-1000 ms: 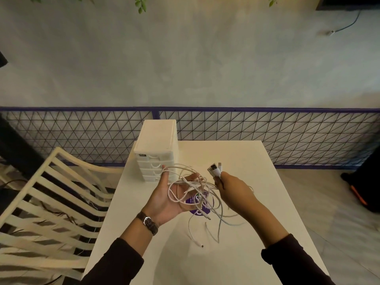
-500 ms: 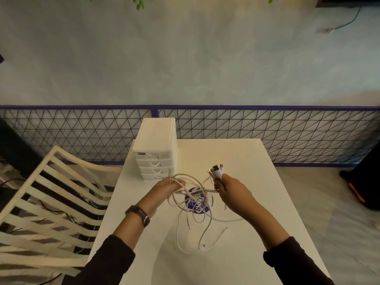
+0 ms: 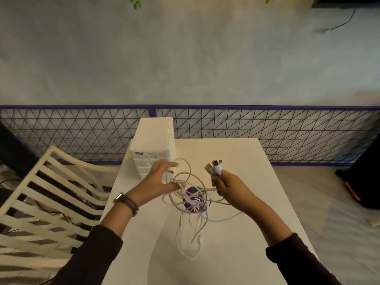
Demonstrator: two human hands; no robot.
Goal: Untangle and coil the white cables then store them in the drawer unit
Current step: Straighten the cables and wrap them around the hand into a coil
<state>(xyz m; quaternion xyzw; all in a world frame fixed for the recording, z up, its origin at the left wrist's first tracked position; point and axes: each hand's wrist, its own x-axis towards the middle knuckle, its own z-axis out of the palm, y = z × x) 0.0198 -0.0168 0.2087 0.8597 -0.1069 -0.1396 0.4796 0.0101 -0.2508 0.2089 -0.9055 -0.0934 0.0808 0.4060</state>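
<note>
Right hand (image 3: 228, 186) clenched round the plug ends (image 3: 214, 168), in front and right of the drawer unit (image 3: 153, 145); white cables (image 3: 191, 195) hung down-left from that grip, tangled, toward the left hand (image 3: 162, 177), fingers splayed loose among the loops

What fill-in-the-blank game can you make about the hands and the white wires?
1. The plugs of the white cables stick up out of the grip of the ____ hand.
2. The drawer unit stands on the table at its far ____ corner.
3. The round thing lying under the tangle is coloured ____.

Missing words: right; left; purple.
</note>
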